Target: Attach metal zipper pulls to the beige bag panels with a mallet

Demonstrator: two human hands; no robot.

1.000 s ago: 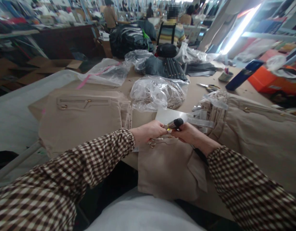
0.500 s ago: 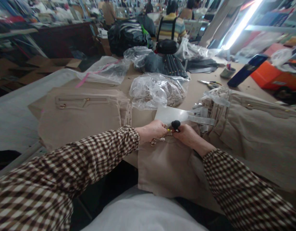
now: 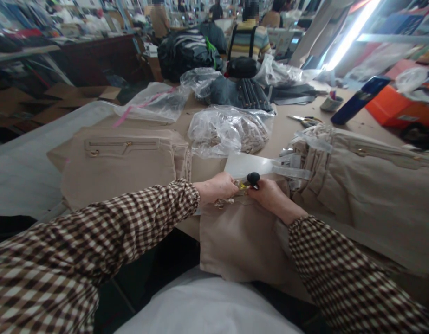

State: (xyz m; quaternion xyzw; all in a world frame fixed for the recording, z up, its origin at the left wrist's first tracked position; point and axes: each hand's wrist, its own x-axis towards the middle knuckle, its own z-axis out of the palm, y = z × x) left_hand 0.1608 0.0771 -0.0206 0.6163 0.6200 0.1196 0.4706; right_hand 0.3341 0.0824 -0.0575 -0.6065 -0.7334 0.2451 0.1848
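Note:
My right hand (image 3: 270,195) is closed round a small tool with a black knob (image 3: 252,177) and a yellowish tip. The tip points at the top edge of a beige fabric piece (image 3: 242,236) that hangs over the table's near edge. My left hand (image 3: 218,187) pinches that top edge, where a small metal fitting (image 3: 222,202) sits, right beside the tool. A white card (image 3: 247,164) lies just behind both hands.
A stack of beige zip panels (image 3: 120,162) lies to the left and a bigger beige pile (image 3: 367,185) to the right. A clear bag of small parts (image 3: 228,132) is behind the hands. Scissors (image 3: 303,120), a blue bottle (image 3: 359,99) and other people are farther back.
Both hands have slid slightly forward and together on the fabric's top edge; the tool has tipped from lying flat to more upright, knob up.

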